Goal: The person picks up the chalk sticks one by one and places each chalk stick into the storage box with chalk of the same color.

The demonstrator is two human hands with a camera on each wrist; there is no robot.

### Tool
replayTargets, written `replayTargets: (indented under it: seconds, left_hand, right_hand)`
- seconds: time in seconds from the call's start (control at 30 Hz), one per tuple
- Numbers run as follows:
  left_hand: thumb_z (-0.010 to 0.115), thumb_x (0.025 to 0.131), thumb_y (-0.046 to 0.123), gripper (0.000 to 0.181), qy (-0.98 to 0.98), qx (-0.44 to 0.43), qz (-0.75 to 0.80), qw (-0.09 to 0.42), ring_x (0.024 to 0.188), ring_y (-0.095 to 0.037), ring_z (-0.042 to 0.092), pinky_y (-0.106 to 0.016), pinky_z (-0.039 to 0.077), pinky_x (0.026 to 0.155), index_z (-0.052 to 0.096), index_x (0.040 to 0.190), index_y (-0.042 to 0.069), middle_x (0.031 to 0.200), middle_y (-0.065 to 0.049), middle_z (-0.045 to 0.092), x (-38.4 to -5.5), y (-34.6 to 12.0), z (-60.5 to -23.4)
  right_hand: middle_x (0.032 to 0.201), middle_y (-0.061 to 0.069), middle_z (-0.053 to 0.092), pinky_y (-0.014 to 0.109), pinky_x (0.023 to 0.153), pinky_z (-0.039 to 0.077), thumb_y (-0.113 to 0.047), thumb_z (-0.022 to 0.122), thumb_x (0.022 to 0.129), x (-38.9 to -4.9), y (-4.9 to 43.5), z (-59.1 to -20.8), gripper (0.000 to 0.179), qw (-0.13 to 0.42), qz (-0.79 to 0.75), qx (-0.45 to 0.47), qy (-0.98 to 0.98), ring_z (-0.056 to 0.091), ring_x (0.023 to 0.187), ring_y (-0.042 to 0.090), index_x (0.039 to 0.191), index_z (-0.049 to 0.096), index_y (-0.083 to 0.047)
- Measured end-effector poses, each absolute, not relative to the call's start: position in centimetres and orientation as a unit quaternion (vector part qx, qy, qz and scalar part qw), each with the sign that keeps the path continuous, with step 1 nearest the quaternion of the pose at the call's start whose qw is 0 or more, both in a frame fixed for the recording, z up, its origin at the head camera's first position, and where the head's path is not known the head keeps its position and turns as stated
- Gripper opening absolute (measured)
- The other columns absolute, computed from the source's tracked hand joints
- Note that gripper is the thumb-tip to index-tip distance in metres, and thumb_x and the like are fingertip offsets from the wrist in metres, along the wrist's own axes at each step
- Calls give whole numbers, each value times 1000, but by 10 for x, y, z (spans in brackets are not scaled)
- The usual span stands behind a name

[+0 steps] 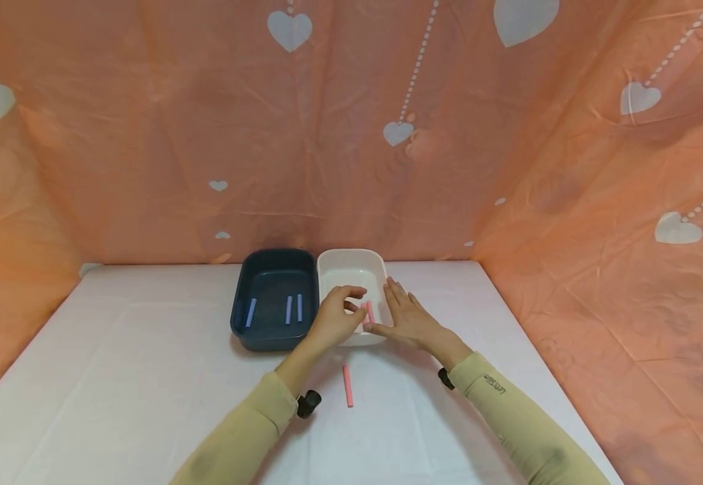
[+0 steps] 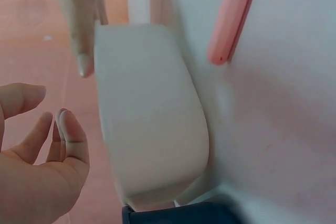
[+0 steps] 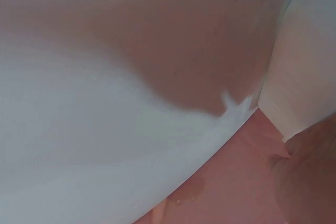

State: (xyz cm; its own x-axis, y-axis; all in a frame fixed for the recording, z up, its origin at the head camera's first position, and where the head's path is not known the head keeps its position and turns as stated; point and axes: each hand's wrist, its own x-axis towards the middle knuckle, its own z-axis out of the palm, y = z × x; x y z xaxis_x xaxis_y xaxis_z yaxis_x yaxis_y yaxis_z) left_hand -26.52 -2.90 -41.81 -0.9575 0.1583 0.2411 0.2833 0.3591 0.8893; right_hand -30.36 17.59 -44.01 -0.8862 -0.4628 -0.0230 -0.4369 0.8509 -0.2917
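Observation:
Over the near part of the white tray (image 1: pixel 351 258), my left hand (image 1: pixel 336 316) hovers with bent, spread fingers and nothing between them. Two short pink sticks (image 1: pixel 370 312) lie inside that tray close to its fingertips, partly hidden by the hand. My right hand (image 1: pixel 415 323) rests at the tray's right rim, fingers straight and thumb stretched across the near end. In the left wrist view the left hand (image 2: pixel 47 177) shows a gap between thumb and fingers. Another pink stick (image 1: pixel 348 386) lies on the table in front of the tray.
A dark blue tray (image 1: pixel 274 342) stands against the white tray's left side, with several blue-violet sticks (image 1: pixel 289 310) in it. Both trays are at the back of the white-covered table (image 1: pixel 145 377). An orange curtain (image 1: pixel 351 168) with hearts hangs behind and on both sides.

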Motion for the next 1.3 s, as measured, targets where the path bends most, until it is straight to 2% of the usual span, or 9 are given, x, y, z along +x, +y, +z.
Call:
replayTargets:
  seconds: [0.1,0.33,0.43,0.7,0.97,1.3]
  left_hand:
    - [71,93,3,36,-819,-135,-554,64,99,-30,70,-31,57,74,67,128,1,123,-17,64,-255,-31,-418]
    - [73,92,3,36,-814,-133,-561,73,96,-27,68,-36,58,80,68,127,1,119,-16,64,-232,-34,-423]
    - [73,91,2,35,-813,-135,-562,69,95,-26,68,-36,59,79,68,126,0,119,-16,65,-226,-37,-426]
    - [73,89,0,36,-824,-129,-549,52,92,-22,66,-28,55,74,68,125,0,116,-15,64,-211,-45,-438]
    - [78,87,3,33,-846,-137,-514,36,89,-21,65,-32,55,79,69,119,0,109,-12,63,-201,-52,-446]
    - [77,88,10,35,-892,-163,-420,-3,92,-20,59,-38,52,82,66,118,-3,105,-8,60,-195,-59,-453]
  right_hand:
    - [174,17,-1,53,127,8,-69,56,95,-303,176,-440,111,49,-141,-232,961,3,160,32,163,8,4]
    - [174,16,-2,53,127,7,-73,53,96,-304,177,-439,112,54,-140,-230,962,1,160,31,164,6,4]
    - [174,15,-3,52,128,7,-72,53,96,-304,177,-438,112,58,-141,-227,962,1,160,30,164,6,3]
    - [174,16,0,52,128,8,-71,55,96,-302,175,-438,111,55,-147,-226,961,3,160,31,164,8,3]
    - [174,16,-1,51,128,8,-73,54,95,-302,176,-438,112,52,-143,-227,962,3,160,31,164,7,3]
    - [174,16,0,50,128,8,-71,54,96,-304,175,-440,111,52,-139,-224,963,4,160,31,164,7,3]
